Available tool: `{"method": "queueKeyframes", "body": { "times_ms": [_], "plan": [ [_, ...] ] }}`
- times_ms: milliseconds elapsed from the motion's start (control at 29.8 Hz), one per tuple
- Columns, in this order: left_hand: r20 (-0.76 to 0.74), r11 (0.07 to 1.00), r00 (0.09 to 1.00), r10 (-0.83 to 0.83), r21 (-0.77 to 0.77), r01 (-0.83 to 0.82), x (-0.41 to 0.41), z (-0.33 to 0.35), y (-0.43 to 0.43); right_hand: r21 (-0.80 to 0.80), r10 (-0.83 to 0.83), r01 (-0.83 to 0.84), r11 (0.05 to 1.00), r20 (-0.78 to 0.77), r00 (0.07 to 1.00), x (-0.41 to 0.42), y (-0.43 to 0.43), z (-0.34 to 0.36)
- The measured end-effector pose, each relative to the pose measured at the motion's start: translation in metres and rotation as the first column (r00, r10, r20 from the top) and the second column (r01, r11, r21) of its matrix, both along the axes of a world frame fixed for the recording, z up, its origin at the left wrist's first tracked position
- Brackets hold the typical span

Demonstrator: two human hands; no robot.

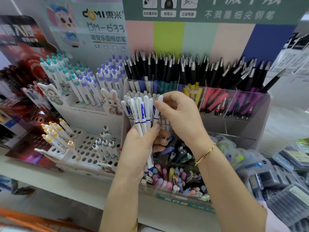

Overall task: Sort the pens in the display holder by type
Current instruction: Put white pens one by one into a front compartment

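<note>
My left hand (142, 146) grips a fanned bunch of white pens with blue lettering (141, 113), held upright in front of a clear tiered display holder (260, 104). My right hand (178, 114) pinches the rightmost white pen (158, 108) of the bunch between thumb and fingers near its top. Behind the bunch, more white pens of the same kind (142, 94) stand in the holder's middle tier. The back tier holds several black pens with silver tips (192, 69). The front tier holds mixed pastel pens (173, 178) and dark ones (180, 153).
A white punched rack (87, 148) at the left carries yellow-capped pens (56, 134) and grey-capped pens (103, 144). Teal and purple clicker pens (80, 77) stand behind it. Packaged refills (287, 190) are piled at the right. The shelf edge (66, 186) runs below.
</note>
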State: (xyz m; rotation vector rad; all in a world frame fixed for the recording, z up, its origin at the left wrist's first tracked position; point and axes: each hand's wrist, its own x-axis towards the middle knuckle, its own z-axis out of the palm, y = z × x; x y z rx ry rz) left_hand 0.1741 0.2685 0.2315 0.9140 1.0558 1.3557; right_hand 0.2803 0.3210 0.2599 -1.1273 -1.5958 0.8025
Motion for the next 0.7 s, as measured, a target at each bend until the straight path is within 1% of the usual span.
{"method": "queueKeyframes", "body": {
  "times_ms": [34, 101, 134, 201, 268, 369, 503, 604, 705],
  "plan": [
    [-0.009, 1.000, 1.000, 0.016, 0.004, -0.016, -0.001, -0.001, 0.001, 0.033, -0.028, 0.030, 0.999, -0.081, 0.996, -0.001, 0.000, 0.001],
    [-0.055, 0.996, 0.994, 0.091, 0.006, -0.091, -0.006, -0.005, 0.002, 0.127, -0.113, 0.149, 0.981, -0.252, 0.961, 0.001, 0.001, 0.006],
    [-0.072, 0.991, 0.988, 0.136, 0.005, -0.136, -0.008, -0.007, 0.003, 0.183, -0.156, 0.216, 0.959, -0.296, 0.942, 0.003, 0.001, 0.008],
    [-0.115, 0.977, 0.971, 0.211, 0.015, -0.210, -0.013, -0.009, 0.005, 0.287, -0.218, 0.310, 0.906, -0.310, 0.925, 0.004, 0.001, 0.013],
    [-0.162, 0.967, 0.954, 0.253, 0.034, -0.251, -0.015, -0.010, 0.005, 0.354, -0.258, 0.355, 0.865, -0.293, 0.921, 0.003, 0.002, 0.013],
    [-0.165, 0.969, 0.954, 0.249, 0.040, -0.245, -0.015, -0.008, 0.003, 0.422, -0.296, 0.362, 0.831, -0.216, 0.930, -0.002, 0.004, 0.008],
    [-0.173, 0.978, 0.962, 0.209, 0.059, -0.202, -0.013, -0.008, 0.003, 0.495, -0.342, 0.315, 0.810, -0.038, 0.939, -0.007, 0.006, -0.004],
    [-0.139, 0.983, 0.973, 0.181, 0.046, -0.177, -0.012, -0.006, 0.003, 0.486, -0.361, 0.262, 0.834, 0.121, 0.925, -0.009, 0.008, -0.010],
    [-0.116, 0.988, 0.981, 0.152, 0.047, -0.148, -0.012, -0.004, 0.003, 0.451, -0.375, 0.245, 0.858, 0.225, 0.899, -0.011, 0.009, -0.018]
  ]
}}
